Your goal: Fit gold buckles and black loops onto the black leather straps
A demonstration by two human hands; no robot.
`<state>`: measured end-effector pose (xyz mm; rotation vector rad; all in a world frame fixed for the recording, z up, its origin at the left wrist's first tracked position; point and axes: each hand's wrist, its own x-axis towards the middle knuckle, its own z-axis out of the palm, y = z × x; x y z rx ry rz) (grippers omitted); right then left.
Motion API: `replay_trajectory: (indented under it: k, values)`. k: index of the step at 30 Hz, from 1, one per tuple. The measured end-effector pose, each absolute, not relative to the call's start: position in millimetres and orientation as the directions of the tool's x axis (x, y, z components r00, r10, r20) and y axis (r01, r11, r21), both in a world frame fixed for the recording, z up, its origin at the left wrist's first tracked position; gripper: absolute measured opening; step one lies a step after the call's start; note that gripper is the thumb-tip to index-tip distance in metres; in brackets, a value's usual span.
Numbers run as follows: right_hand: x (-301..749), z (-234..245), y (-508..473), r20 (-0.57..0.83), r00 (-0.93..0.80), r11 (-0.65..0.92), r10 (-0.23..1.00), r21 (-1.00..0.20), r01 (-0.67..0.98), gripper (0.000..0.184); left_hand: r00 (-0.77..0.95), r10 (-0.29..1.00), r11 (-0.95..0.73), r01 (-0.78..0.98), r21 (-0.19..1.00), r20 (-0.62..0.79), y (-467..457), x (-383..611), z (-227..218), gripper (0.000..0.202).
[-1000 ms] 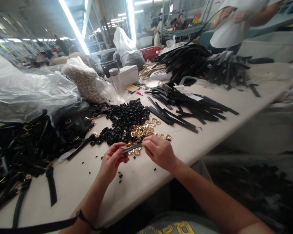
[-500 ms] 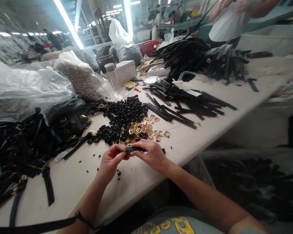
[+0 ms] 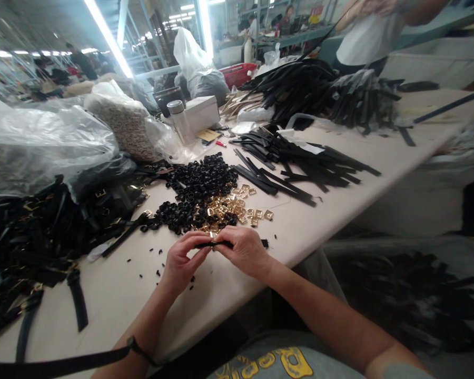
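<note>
Between my hands, just above the table, runs a short black strap [image 3: 203, 245]. My left hand [image 3: 180, 260] pinches it from the left with thumb and fingers. My right hand [image 3: 243, 250] grips it from the other side, and the strap's frayed end pokes out beyond the knuckles. Where the fingertips meet, a gold buckle [image 3: 213, 241] shows around the strap, partly covered by my fingers. Right behind the hands lie loose gold buckles [image 3: 225, 206] and a heap of small black loops [image 3: 199, 181].
Black straps [image 3: 319, 163] lie in a pile at the back right. Buckled straps [image 3: 63, 226] cover the left side beside plastic bags [image 3: 43, 142]. A glass bottle [image 3: 180, 123] and a white box [image 3: 201, 113] stand behind. Another person [image 3: 369, 37] stands across the table.
The gold buckle now shows on the strap between my fingertips. My left hand has turned slightly and its fingers have shifted along the strap. A dark strip has appeared at the far right.
</note>
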<state>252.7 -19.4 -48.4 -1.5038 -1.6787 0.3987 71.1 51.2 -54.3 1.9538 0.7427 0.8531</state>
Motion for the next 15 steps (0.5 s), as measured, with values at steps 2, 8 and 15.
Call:
replay_trajectory:
  k: [2,8,15]
  values:
    - [251.3,-47.8,-20.9,0.377,0.04,0.232,0.925,-0.646,0.727,0.008,0.607,0.705,-0.593,0.22,0.775,0.367,52.3,70.5,-53.5,0.017]
    - [247.8,-46.0,-22.9,0.369,0.045,0.212,0.928,-0.624,0.752,0.01,0.57,0.668,-0.687,0.226,0.69,0.478,47.9,74.0,-47.9,0.014]
    - [266.7,-42.4,-26.3,0.327,0.164,0.128,0.931,-0.71,0.692,0.004,0.342,0.848,-0.471,0.131,0.872,0.406,44.3,65.6,-39.9,0.015]
